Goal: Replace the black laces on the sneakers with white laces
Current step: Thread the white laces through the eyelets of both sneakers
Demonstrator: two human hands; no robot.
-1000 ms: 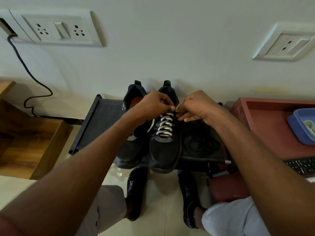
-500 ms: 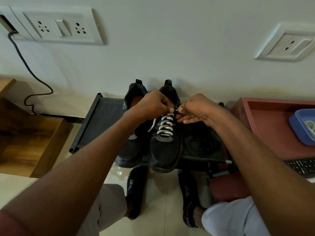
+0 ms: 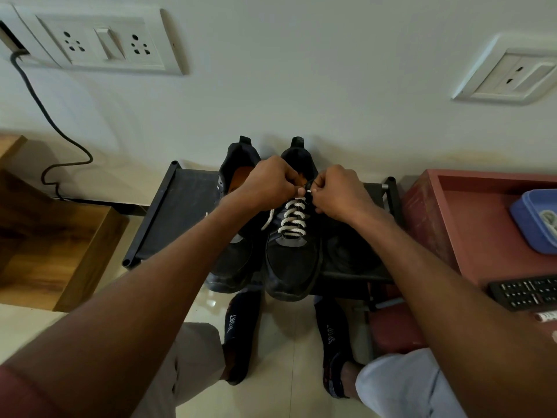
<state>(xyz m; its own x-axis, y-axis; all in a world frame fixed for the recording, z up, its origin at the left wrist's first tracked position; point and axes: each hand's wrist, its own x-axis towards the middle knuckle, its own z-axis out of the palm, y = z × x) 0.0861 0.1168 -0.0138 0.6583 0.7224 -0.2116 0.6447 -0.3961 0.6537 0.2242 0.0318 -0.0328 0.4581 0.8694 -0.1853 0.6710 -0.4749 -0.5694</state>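
Note:
Two black sneakers stand side by side on a low black rack (image 3: 180, 212). The right sneaker (image 3: 292, 260) has a white lace (image 3: 293, 217) threaded through several rows of eyelets. The left sneaker (image 3: 232, 260) shows an orange insole, and I see no lace in it. My left hand (image 3: 268, 184) pinches the lace at the top eyelets, and a loose white end hangs down beside that hand. My right hand (image 3: 339, 193) pinches the white lace tip at the top right eyelet. A dark heap, perhaps the black laces (image 3: 346, 248), lies right of the shoes.
A red-brown tray table (image 3: 470, 212) at the right holds a blue box (image 3: 536, 218) and a remote (image 3: 524, 292). A wooden step (image 3: 60, 242) is at the left. A black cable (image 3: 51, 125) runs down the wall. My socked feet (image 3: 241, 342) rest below the rack.
Both hands have stayed at the top of the right sneaker. The right hand's fingers have shifted slightly, and the white lace tip now shows between the two hands.

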